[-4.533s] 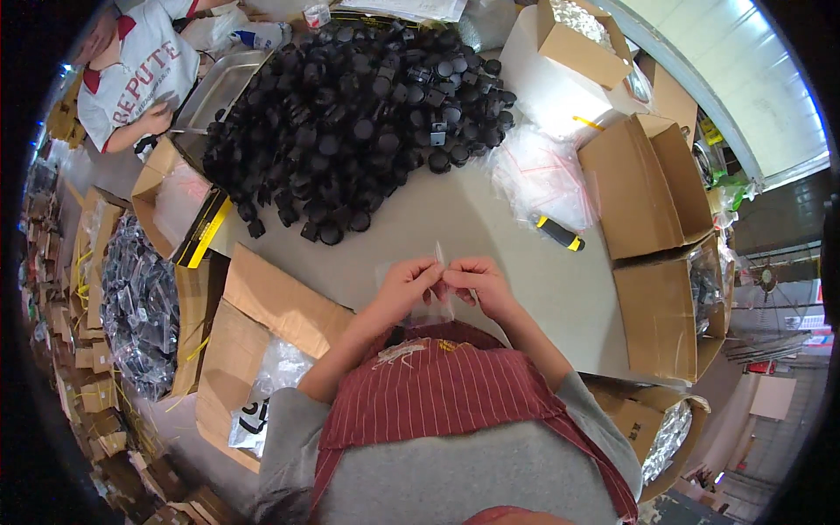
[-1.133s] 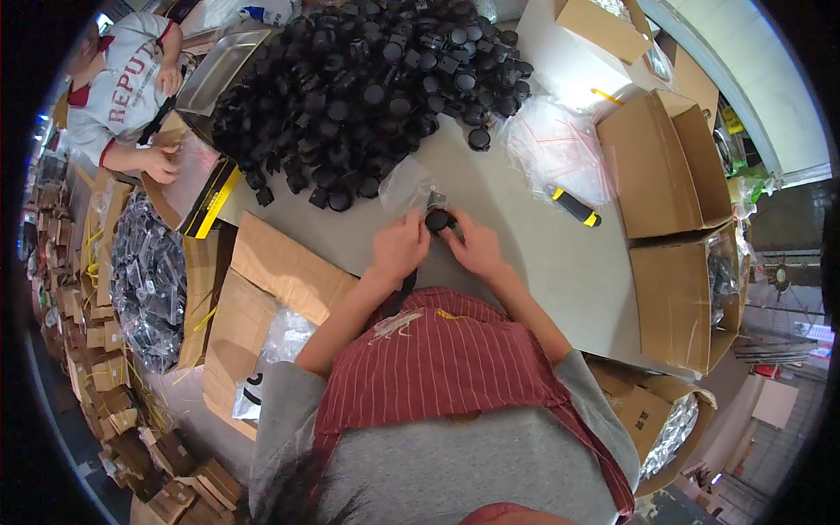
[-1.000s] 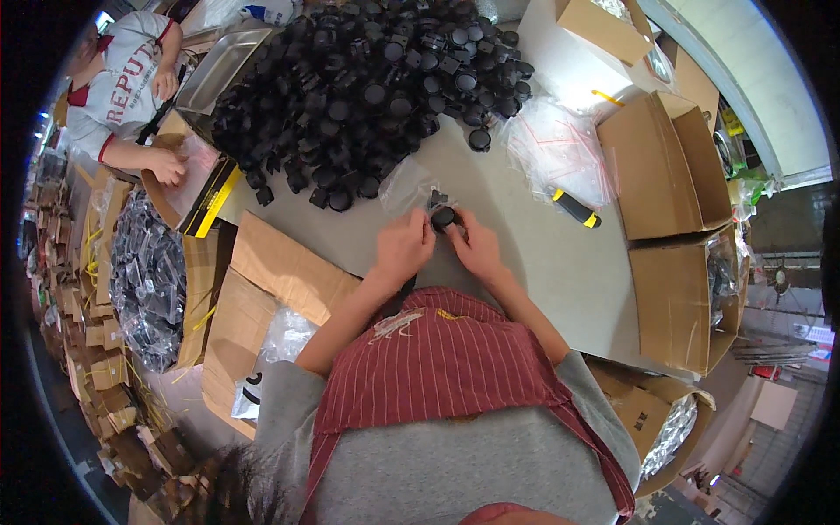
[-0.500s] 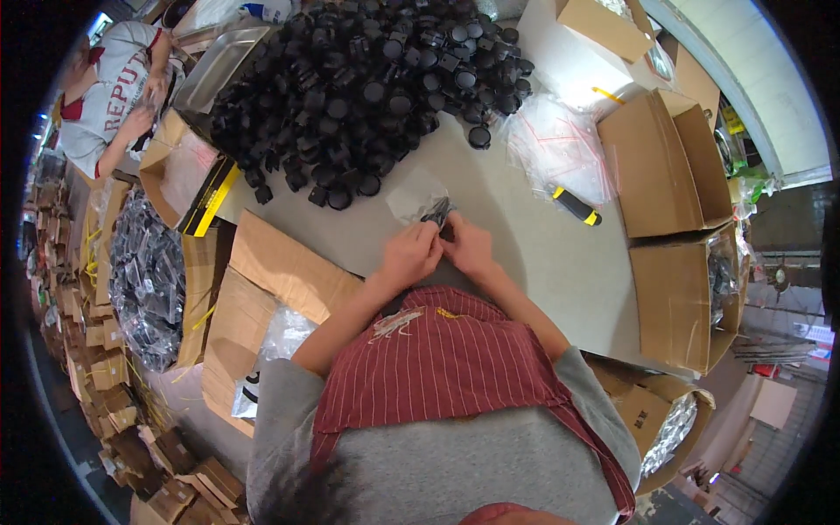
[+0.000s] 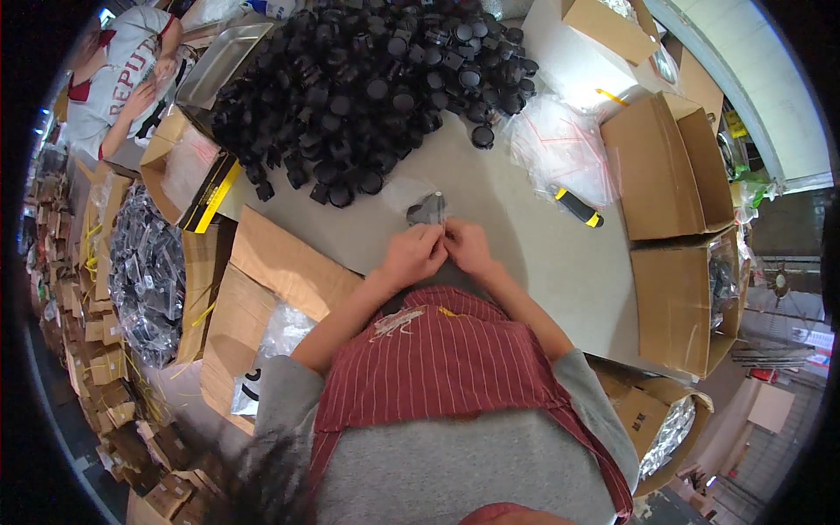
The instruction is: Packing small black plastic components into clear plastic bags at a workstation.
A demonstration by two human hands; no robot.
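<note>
In front of my apron, both hands pinch the near edge of a small clear plastic bag [image 5: 427,210] with a dark part inside. My left hand [image 5: 415,250] is closed, its thumb and finger on the bag's edge. Right beside it, my right hand [image 5: 469,248] is also closed on that edge, fingertips nearly touching the left ones. The fingers hide what lies between them. Beyond the hands, a large heap of black plastic parts with round caps [image 5: 350,96] covers the far part of the grey table [image 5: 560,271].
Clear bags [image 5: 560,144] and a yellow-black utility knife [image 5: 579,207] lie to the right, near open cardboard boxes [image 5: 669,166]. A box of bagged parts [image 5: 149,271] stands left, by a cardboard flap [image 5: 289,262]. Another person [image 5: 127,79] works at the far left.
The dark part has turned and shows more plainly beyond my fingers, inside the bag. My right hand has shifted slightly down, with its fingers closer to the left.
</note>
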